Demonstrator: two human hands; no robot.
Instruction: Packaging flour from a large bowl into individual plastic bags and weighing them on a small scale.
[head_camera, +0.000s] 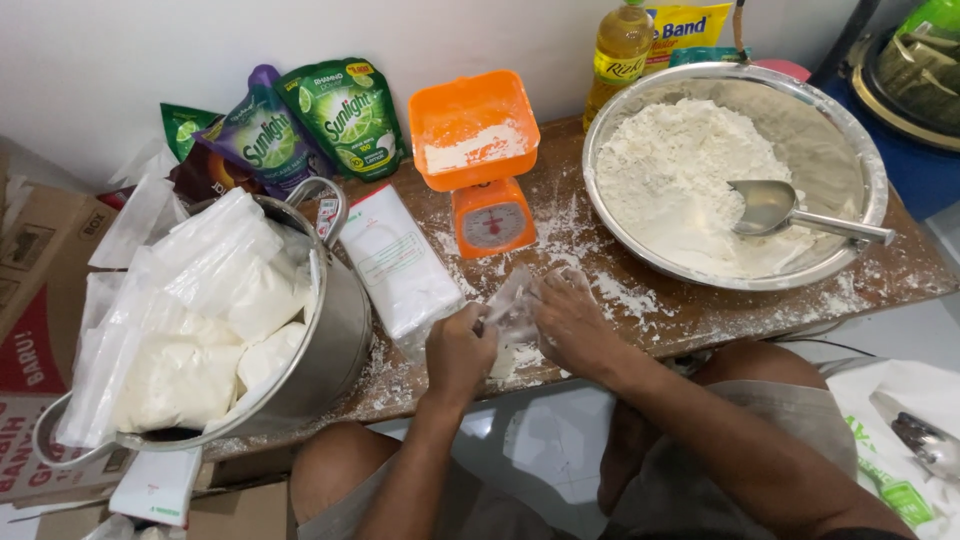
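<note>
Both of my hands work a small clear plastic bag (514, 305) at the front of the floury wooden table (690, 310). My left hand (458, 350) pinches the bag's left side, and my right hand (572, 325) grips its right side. The bag looks crumpled, and what it holds is unclear. Behind it stands an orange kitchen scale (482, 165) with flour in its tray. A wide metal bowl of flour (735, 170) sits to the right, with a metal scoop (790, 212) resting inside.
A large steel pot (330, 340) at the left holds several filled plastic bags of flour. A stack of flat plastic bags (398, 262) lies beside it. Detergent pouches (310, 120) and an oil bottle (620, 45) line the wall. Cardboard boxes stand at the far left.
</note>
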